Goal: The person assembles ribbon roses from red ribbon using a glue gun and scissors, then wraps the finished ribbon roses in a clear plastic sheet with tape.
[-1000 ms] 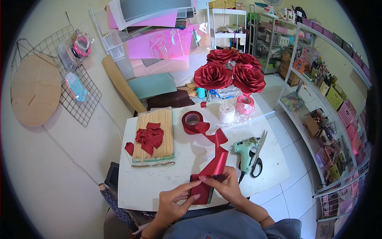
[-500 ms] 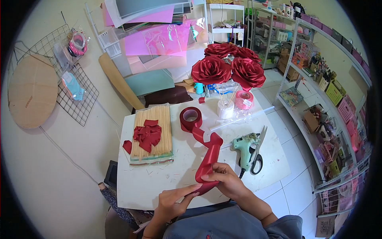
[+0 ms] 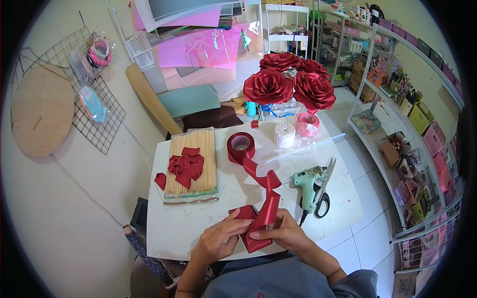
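A dark red satin ribbon (image 3: 269, 208) runs in loose twists from its roll (image 3: 241, 147) to my hands at the table's front edge. My right hand (image 3: 287, 232) pinches the ribbon between thumb and fingers. With fingers laid over a flat, folded-looking end of the same ribbon, my left hand (image 3: 218, 239) grips it from the other side; the thumb is partly hidden. To the right of my hands lie a mint glue gun (image 3: 306, 188) and black-handled scissors (image 3: 324, 193). Cut red ribbon pieces (image 3: 187, 167) rest on a pack of wooden sticks (image 3: 175, 186) at the left.
Several red ribbon roses (image 3: 268, 87) stand on sticks in a white holder (image 3: 284, 136) at the back of the white table (image 3: 174, 228). Beside it sits a pink tape roll (image 3: 308, 124). A loaded metal shelf (image 3: 365, 82) lines the right side.
The ribbon's end has swung up to the left and now shows as a flat red strip. My left fingers have moved onto it, and the view has shifted slightly.
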The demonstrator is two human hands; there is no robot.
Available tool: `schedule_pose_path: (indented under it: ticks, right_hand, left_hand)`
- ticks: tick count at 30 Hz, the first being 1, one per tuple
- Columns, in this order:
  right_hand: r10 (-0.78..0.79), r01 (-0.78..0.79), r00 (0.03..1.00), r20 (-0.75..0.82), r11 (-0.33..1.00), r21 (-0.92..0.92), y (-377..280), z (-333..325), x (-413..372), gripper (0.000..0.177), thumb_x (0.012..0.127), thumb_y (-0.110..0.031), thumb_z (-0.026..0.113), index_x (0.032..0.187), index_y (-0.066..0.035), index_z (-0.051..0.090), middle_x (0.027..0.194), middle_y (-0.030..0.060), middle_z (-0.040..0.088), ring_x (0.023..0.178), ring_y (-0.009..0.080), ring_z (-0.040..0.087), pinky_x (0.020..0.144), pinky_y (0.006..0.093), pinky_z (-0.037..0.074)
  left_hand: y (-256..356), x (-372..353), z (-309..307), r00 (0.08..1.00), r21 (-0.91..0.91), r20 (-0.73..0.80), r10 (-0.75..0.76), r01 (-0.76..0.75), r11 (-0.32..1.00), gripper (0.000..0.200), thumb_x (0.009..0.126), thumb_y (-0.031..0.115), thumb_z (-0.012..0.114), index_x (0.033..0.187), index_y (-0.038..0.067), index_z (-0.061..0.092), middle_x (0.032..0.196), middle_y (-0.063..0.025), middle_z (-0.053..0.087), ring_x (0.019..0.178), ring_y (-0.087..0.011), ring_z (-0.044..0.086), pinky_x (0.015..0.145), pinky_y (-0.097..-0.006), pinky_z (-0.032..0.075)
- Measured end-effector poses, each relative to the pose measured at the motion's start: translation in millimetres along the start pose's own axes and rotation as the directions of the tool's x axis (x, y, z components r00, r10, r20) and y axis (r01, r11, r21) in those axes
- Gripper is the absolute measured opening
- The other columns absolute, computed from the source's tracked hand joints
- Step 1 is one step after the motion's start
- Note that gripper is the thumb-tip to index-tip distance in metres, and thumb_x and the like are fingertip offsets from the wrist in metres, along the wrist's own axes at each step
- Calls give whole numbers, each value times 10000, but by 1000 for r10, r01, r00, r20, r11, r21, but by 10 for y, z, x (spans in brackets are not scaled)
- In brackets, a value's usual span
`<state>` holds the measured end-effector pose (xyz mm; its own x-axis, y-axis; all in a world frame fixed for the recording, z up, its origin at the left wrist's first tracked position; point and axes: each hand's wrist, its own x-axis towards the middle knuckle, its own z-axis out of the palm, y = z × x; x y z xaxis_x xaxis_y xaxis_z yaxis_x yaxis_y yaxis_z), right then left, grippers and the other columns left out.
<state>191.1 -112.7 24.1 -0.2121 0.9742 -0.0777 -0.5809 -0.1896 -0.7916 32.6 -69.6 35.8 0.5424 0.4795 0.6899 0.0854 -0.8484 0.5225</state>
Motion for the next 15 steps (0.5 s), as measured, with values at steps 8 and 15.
schedule_pose_path:
  ticks: [8, 15]
  right_hand:
    - [-46, 55, 996, -76, 992, 118, 251, -15, 109, 282, 645, 58, 609, 901, 14, 500, 874, 75, 564, 809, 132, 548, 754, 270, 440]
    - [-44, 46, 998, -43, 998, 44, 192, 94, 87, 237, 642, 16, 639, 850, 0, 526, 829, 65, 577, 767, 110, 548, 703, 238, 440]
  left_hand:
    - [36, -67, 9, 977, -144, -78, -200, 187, 972, 551, 577, -84, 563, 1066, -13, 317, 1130, -190, 412, 1092, -267, 380, 936, -386, 251]
    - [60, -86, -38, 904, -759, 42, -425, 305, 575, 776, 542, -77, 572, 1213, -20, 187, 1264, -225, 204, 1167, -295, 262, 955, -374, 193]
